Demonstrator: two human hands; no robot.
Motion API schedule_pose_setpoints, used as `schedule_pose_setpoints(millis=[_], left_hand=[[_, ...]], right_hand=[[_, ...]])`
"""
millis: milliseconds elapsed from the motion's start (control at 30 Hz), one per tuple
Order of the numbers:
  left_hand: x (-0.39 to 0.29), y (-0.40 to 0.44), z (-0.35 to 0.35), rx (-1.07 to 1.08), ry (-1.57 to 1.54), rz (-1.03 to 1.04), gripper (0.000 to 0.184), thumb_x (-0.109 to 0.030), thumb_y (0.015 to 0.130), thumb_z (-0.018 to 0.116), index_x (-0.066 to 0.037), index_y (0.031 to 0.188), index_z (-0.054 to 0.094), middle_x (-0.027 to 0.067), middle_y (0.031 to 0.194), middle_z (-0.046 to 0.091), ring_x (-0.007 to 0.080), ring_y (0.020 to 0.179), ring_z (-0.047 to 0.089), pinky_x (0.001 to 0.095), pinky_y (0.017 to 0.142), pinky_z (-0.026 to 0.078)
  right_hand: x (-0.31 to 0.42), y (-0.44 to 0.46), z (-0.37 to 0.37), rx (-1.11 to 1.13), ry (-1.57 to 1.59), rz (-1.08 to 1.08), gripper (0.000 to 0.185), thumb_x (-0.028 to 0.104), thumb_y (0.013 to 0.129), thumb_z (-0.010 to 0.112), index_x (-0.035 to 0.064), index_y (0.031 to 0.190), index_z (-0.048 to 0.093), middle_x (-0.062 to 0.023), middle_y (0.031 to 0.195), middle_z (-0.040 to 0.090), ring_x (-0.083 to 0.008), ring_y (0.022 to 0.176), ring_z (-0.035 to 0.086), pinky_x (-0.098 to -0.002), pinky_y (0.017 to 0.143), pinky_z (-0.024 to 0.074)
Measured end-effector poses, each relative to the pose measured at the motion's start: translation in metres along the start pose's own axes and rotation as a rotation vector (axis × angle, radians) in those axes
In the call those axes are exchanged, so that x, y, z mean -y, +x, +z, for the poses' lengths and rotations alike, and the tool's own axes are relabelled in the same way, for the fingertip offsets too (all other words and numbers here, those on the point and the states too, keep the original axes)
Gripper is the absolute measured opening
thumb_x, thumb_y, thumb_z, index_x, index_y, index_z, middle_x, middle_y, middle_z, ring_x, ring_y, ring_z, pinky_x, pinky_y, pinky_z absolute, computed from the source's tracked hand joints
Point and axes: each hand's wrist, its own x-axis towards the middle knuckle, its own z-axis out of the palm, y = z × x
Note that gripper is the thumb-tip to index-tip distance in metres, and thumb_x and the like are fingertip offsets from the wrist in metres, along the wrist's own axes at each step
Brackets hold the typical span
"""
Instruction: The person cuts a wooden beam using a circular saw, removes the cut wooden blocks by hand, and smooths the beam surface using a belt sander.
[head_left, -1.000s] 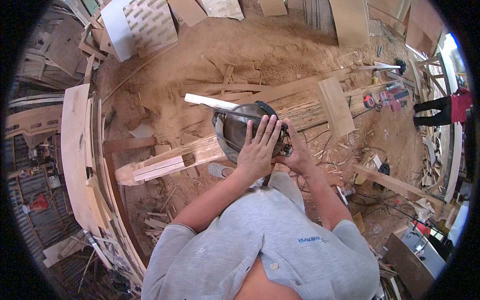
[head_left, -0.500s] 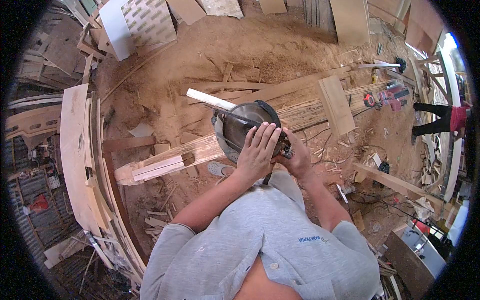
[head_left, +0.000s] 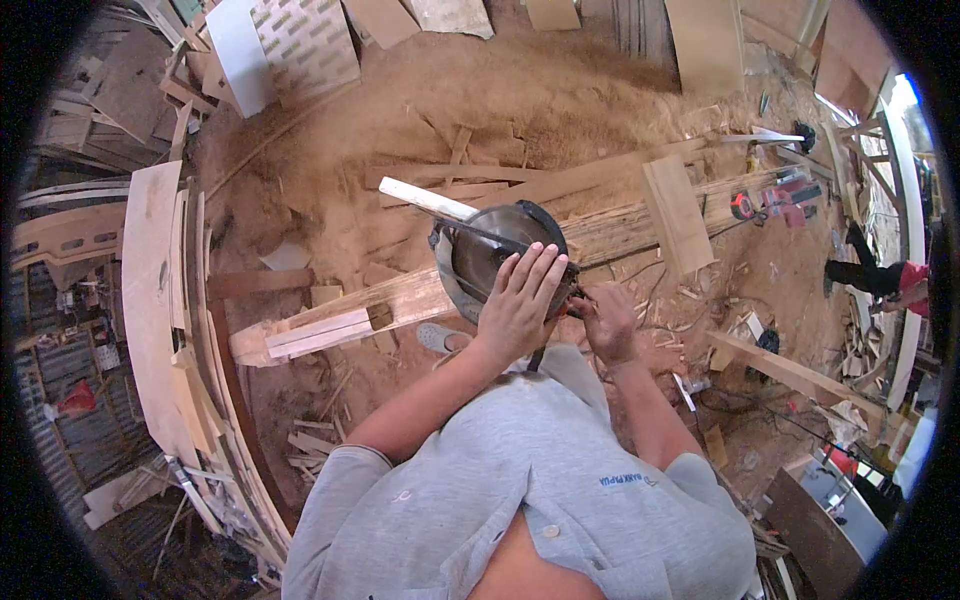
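A circular saw [head_left: 484, 262] with a round dark blade and a black curved guard is in front of my waist. A pale wooden strip [head_left: 425, 198] sticks out at its upper left. My left hand [head_left: 525, 295] lies over the saw's near right part, fingers long and close together, its thumb hidden, holding the tool. At the saw's right edge, the fingers of my right hand [head_left: 605, 318] are pinched together beside small dark parts. What lies between those fingertips is too small to make out.
A long rough timber [head_left: 410, 298] crosses behind the saw, with a board [head_left: 677, 215] across it. Red-and-black tools [head_left: 775, 205] sit at its right end. Stacked panels [head_left: 150, 310] stand at left. Offcuts and cables litter the sawdust-covered ground. Another person [head_left: 880, 278] is at far right.
My right hand has drawn back a little to the right and its fingers have curled into a pinch. My left hand stays on the saw. The other person's legs have shifted.
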Motion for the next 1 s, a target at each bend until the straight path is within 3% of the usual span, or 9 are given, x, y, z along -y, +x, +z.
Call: schedule_pose_setpoints(millis=[67, 167, 267, 500, 700, 767, 800, 900, 1000], left_hand=[[-0.001, -0.001, -0.001, 0.006, -0.008, -0.001, 0.081, -0.038, 0.096, 0.072, -0.006, 0.164, 0.042, 0.0137, 0.169, 0.043, 0.0314, 0.161, 0.033, 0.0506, 0.134, 0.020], [-0.001, 0.000, -0.002, -0.013, 0.003, 0.007, 0.081, -0.038, 0.095, 0.072, -0.005, 0.164, 0.043, 0.0139, 0.169, 0.043, 0.0313, 0.161, 0.033, 0.0507, 0.134, 0.019], [-0.002, -0.001, -0.003, -0.006, 0.002, 0.008, 0.082, -0.038, 0.095, 0.073, -0.005, 0.164, 0.043, 0.0140, 0.168, 0.044, 0.0313, 0.161, 0.034, 0.0508, 0.134, 0.019], [0.000, -0.001, -0.005, -0.025, -0.017, 0.018, 0.083, -0.035, 0.091, 0.075, -0.005, 0.162, 0.044, 0.0146, 0.167, 0.044, 0.0319, 0.160, 0.034, 0.0509, 0.134, 0.019], [0.003, -0.001, -0.017, -0.093, -0.216, 0.023, 0.090, -0.032, 0.078, 0.076, -0.006, 0.159, 0.047, 0.0154, 0.165, 0.047, 0.0347, 0.157, 0.039, 0.0532, 0.133, 0.023], [0.010, -0.004, -0.017, -0.139, -0.314, 0.048, 0.090, -0.030, 0.076, 0.075, -0.006, 0.158, 0.048, 0.0160, 0.164, 0.048, 0.0356, 0.156, 0.040, 0.0539, 0.133, 0.024], [0.011, -0.006, -0.016, -0.185, -0.346, 0.039, 0.084, -0.028, 0.076, 0.074, -0.006, 0.154, 0.053, 0.0169, 0.162, 0.051, 0.0383, 0.154, 0.043, 0.0552, 0.131, 0.029], [0.014, -0.012, -0.010, -0.250, -0.395, 0.043, 0.079, -0.028, 0.076, 0.075, -0.006, 0.149, 0.056, 0.0174, 0.160, 0.053, 0.0404, 0.152, 0.045, 0.0557, 0.129, 0.032], [0.016, -0.014, -0.010, -0.296, -0.427, 0.078, 0.072, -0.026, 0.078, 0.076, -0.006, 0.145, 0.059, 0.0182, 0.158, 0.055, 0.0418, 0.150, 0.047, 0.0557, 0.126, 0.036]], right_hand=[[0.006, -0.005, 0.004, 0.081, 0.168, 0.411, 0.027, 0.027, 0.107, 0.071, 0.0007, 0.104, 0.075, -0.0167, 0.091, 0.074, -0.0384, 0.086, 0.071, -0.0440, 0.079, 0.0569], [0.006, 0.007, -0.003, 0.203, 0.293, 0.624, 0.034, 0.029, 0.111, 0.065, -0.0020, 0.099, 0.073, -0.0195, 0.084, 0.072, -0.0391, 0.079, 0.070, -0.0442, 0.075, 0.0545], [0.022, 0.008, -0.007, 0.212, 0.026, 0.421, 0.038, 0.031, 0.113, 0.061, -0.0029, 0.099, 0.072, -0.0236, 0.088, 0.073, -0.0403, 0.079, 0.070, -0.0458, 0.073, 0.0527], [-0.032, -0.003, 0.021, 0.271, 0.287, 0.624, 0.048, 0.037, 0.116, 0.051, -0.0024, 0.102, 0.073, -0.0252, 0.086, 0.071, -0.0415, 0.078, 0.069, -0.0473, 0.071, 0.0512], [-0.020, -0.028, 0.023, 0.151, 0.456, 0.838, 0.030, 0.024, 0.110, 0.060, -0.0034, 0.108, 0.073, -0.0215, 0.084, 0.071, -0.0372, 0.079, 0.071, -0.0443, 0.074, 0.0532], [-0.025, -0.072, 0.040, 0.071, 0.264, 0.481, 0.023, 0.018, 0.107, 0.064, -0.0028, 0.110, 0.072, -0.0194, 0.089, 0.073, -0.0382, 0.085, 0.072, -0.0447, 0.076, 0.0540], [0.005, -0.062, 0.028, 0.157, 0.102, 0.094, 0.024, 0.013, 0.103, 0.067, -0.0003, 0.123, 0.070, -0.0208, 0.113, 0.073, -0.0392, 0.108, 0.069, -0.0471, 0.092, 0.0542], [-0.004, -0.068, 0.066, 0.403, -0.198, -0.342, 0.039, 0.019, 0.103, 0.067, 0.0039, 0.139, 0.064, -0.0216, 0.140, 0.064, -0.0397, 0.131, 0.059, -0.0529, 0.109, 0.0478], [-0.038, -0.090, 0.114, 0.632, -0.787, -0.430, 0.055, 0.031, 0.106, 0.061, 0.0092, 0.156, 0.052, -0.0150, 0.154, 0.058, -0.0391, 0.150, 0.045, -0.0572, 0.120, 0.0378]])
